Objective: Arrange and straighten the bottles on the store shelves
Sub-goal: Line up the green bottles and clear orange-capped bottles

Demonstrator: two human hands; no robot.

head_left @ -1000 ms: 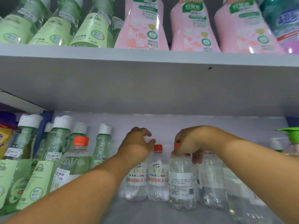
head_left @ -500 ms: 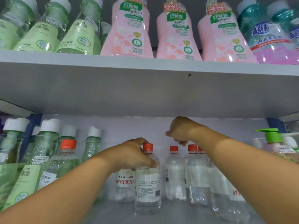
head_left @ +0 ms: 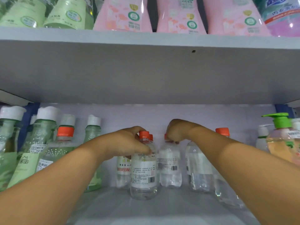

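Several small clear bottles with orange caps stand on the lower shelf (head_left: 162,208). My left hand (head_left: 128,143) grips the neck and shoulder of the front clear bottle (head_left: 143,176), which stands upright ahead of the others. My right hand (head_left: 176,131) is closed over the cap of a second clear bottle (head_left: 169,166) just to its right. Another clear bottle (head_left: 123,172) sits behind my left hand, partly hidden. More clear bottles (head_left: 198,168) stand under my right forearm.
Tall green bottles with white caps (head_left: 40,143) crowd the left side, one with an orange cap (head_left: 65,132). A green-pump soap bottle (head_left: 282,140) stands at the right. The upper shelf board (head_left: 146,70) hangs low overhead, bearing pink bottles (head_left: 123,15) and green ones.
My right hand dropped from the air onto the cap of the second bottle. My left hand stays on the front bottle, which it took hold of after a second ago.
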